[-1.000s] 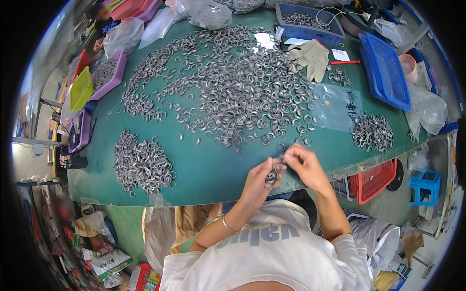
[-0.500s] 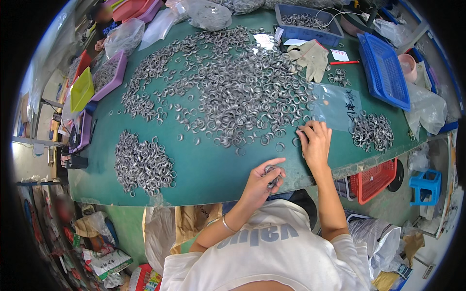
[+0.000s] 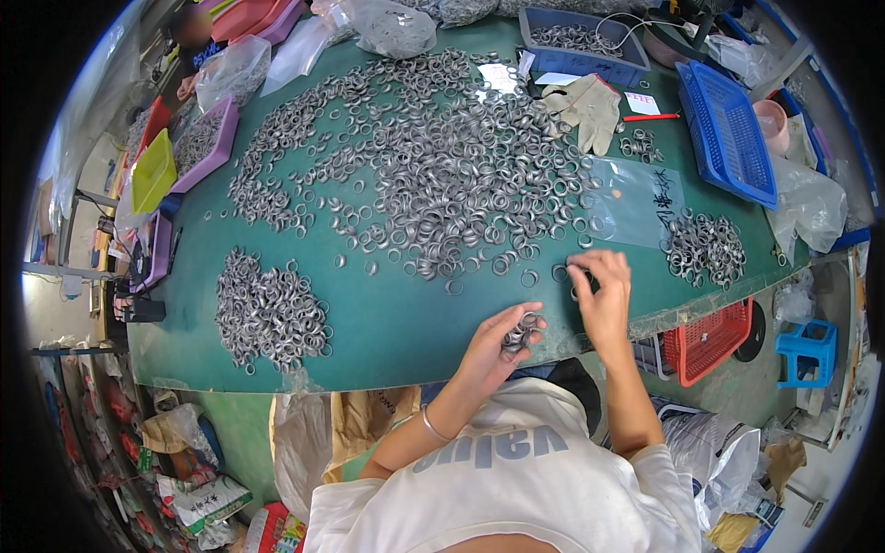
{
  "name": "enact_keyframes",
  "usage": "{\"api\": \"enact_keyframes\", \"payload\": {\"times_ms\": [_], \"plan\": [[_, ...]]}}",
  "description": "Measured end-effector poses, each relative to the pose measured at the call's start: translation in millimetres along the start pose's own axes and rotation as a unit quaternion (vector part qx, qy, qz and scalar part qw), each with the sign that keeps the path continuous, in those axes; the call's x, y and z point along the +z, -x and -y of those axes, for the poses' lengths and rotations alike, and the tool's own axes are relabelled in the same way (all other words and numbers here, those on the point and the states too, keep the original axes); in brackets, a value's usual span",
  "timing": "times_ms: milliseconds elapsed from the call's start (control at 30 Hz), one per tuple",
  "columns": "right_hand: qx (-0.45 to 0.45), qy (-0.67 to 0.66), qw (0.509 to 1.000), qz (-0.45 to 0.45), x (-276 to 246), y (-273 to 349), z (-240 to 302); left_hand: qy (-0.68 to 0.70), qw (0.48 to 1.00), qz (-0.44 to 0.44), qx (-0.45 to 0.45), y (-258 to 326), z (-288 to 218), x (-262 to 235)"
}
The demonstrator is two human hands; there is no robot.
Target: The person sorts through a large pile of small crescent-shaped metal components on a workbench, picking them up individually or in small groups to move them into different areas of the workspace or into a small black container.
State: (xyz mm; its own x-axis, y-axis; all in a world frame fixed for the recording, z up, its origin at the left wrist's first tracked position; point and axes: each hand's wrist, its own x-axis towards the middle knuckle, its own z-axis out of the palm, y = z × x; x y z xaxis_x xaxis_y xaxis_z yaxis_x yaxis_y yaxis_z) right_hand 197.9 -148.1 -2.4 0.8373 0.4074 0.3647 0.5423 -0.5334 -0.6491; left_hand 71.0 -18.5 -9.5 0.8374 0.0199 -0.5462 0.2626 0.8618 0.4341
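Several small grey metal rings (image 3: pixel 522 334) rest in my left hand (image 3: pixel 491 352), its fingers curled around them above the table's near edge. To the right, my right hand (image 3: pixel 606 293) is low over the green table, thumb and fingers drawn together at a metal ring (image 3: pixel 574 292), partly hidden by the thumb. Another loose ring (image 3: pixel 560 273) lies beside those fingertips. Beyond both hands spreads a large heap of the same rings (image 3: pixel 461 175). One smaller pile (image 3: pixel 270 311) sits at the left, and another pile (image 3: pixel 706 249) at the right.
A clear plastic bag (image 3: pixel 631 203) lies flat beside the right pile. Farther back are a work glove (image 3: pixel 587 111), a red pen (image 3: pixel 651 117), a blue bin of rings (image 3: pixel 572 55) and stacked blue baskets (image 3: pixel 728 134). Purple trays (image 3: pixel 214 152) line the left edge, near another person.
My right hand has drawn slightly toward me, its fingers closing together. My left hand has turned a little, showing more of the rings it holds.
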Motion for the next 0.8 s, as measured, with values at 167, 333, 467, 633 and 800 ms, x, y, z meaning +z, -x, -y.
{"api": "enact_keyframes", "payload": {"times_ms": [167,333,467,633,800], "plan": [[-0.021,0.131,0.991,0.024,3.4,-8.0,-15.0,0.036,0.995,0.086,-0.022,0.3,-0.1,-14.1],[0.096,-0.082,0.991,0.047,-3.0,2.5,7.6,0.011,1.0,0.026,0.001,3.6,-3.6,2.5],[-0.08,-0.086,0.993,0.012,-4.9,25.2,32.4,-0.001,1.0,0.016,0.007,-3.0,5.9,-3.0],[-0.087,-0.117,0.977,0.155,-18.1,35.1,44.1,-0.004,0.998,0.06,0.021,-10.1,16.7,-19.9],[-0.06,-0.11,0.985,0.12,-32.4,20.7,22.0,0.033,0.997,0.055,0.047,-8.8,9.0,-18.3]]}}
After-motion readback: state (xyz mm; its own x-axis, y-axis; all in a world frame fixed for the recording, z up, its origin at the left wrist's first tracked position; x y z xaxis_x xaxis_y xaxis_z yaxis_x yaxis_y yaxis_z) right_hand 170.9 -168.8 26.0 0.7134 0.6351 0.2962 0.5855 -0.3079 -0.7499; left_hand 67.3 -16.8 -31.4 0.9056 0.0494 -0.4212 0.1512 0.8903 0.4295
